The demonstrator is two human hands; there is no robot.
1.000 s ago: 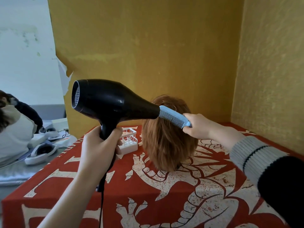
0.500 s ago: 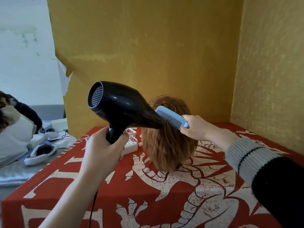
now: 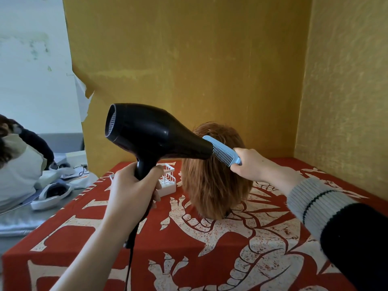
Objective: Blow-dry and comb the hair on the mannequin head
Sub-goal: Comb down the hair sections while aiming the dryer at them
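Head view looks down on a table draped in a red and cream patterned cloth (image 3: 210,248), set into a corner of mustard-yellow walls (image 3: 189,59). At the centre stands the mannequin head (image 3: 216,185), its short auburn hair facing the camera and hanging down to the cloth.

At about 8 o'clock from it, the left hand (image 3: 134,185) is clenched round the handle of a black hair dryer (image 3: 153,133). The dryer's nozzle points toward 3 o'clock, its tip right at the upper left of the hair, and its grilled intake faces 9 o'clock. The dryer's cord (image 3: 130,263) hangs from below the hand.

At 3 o'clock from the mannequin head, the right hand (image 3: 252,164) grips the handle end of a light blue comb (image 3: 222,151). The comb lies slanted across the upper hair, its far end toward 10 o'clock and just beside the nozzle tip. The wrist wears a grey ribbed cuff on a black sleeve (image 3: 336,217).

A small white wire rack (image 3: 168,179) sits on the cloth at 9 o'clock from the head, partly hidden by the left hand.
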